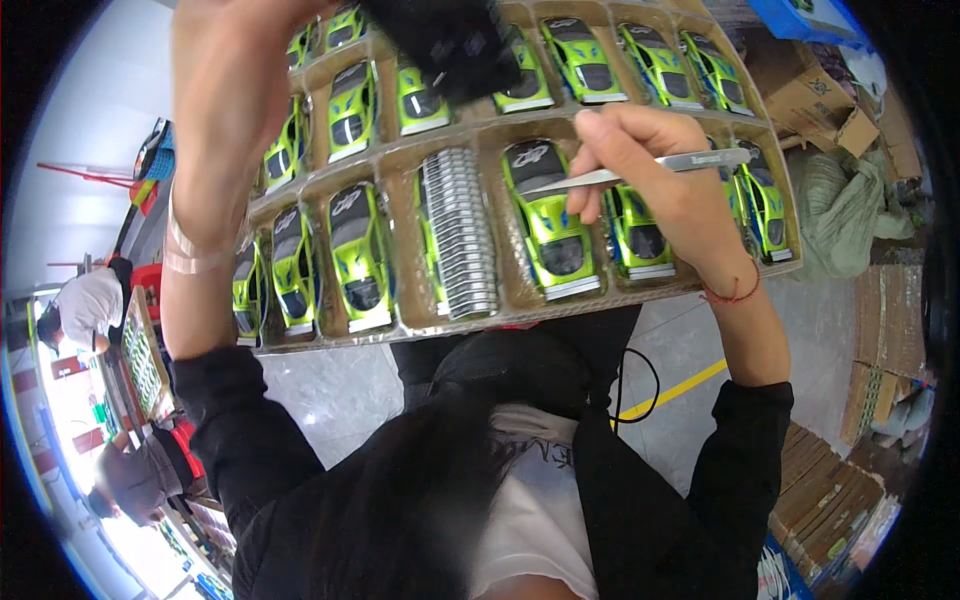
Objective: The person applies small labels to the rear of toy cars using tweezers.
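My right hand (650, 165) is closed around steel tweezers (640, 172). Their fine tip points left, over a bright green toy car (550, 225) with a black front panel bearing a white decal; I cannot tell whether it touches. This car sits in a compartment of a brown tray (410, 330) holding rows of similar cars. Left of it, a ribbed column of silver strips (460, 235) partly covers another car. My left hand (245, 20) reaches across the tray's upper left, its fingers hidden or cut off at the top edge. Beside it, a blurred black object (445, 45) covers some cars.
Cardboard boxes (805, 95) and a pale green sack (845, 215) stand at the right, above stacked flat cardboard (825, 490). A blue bin (800, 20) is at the upper right. Two people work along benches at the left. A black cable (650, 400) hangs below the tray.
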Motion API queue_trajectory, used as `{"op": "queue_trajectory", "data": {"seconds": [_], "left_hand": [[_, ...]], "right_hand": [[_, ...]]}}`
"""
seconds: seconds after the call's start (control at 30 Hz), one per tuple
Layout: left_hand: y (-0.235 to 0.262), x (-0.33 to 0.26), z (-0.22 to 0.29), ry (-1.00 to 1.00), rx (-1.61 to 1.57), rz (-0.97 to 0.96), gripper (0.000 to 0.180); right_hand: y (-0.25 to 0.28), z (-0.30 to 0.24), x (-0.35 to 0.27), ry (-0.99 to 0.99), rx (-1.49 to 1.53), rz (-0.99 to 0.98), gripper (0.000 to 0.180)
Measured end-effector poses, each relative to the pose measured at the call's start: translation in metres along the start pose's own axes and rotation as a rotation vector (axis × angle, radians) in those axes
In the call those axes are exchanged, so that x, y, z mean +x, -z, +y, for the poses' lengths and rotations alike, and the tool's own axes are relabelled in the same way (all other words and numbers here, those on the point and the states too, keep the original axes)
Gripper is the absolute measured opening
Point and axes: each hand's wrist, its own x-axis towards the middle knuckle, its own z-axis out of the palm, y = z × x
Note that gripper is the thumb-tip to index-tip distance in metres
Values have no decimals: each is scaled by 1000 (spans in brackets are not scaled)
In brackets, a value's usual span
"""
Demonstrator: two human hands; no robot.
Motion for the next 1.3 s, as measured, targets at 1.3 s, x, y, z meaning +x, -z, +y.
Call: {"op": "queue_trajectory", "data": {"seconds": [1.3], "left_hand": [[26,-114,4,-282,308,-273,44]], "right_hand": [[-66,-53,-15,393,-98,6,34]]}}
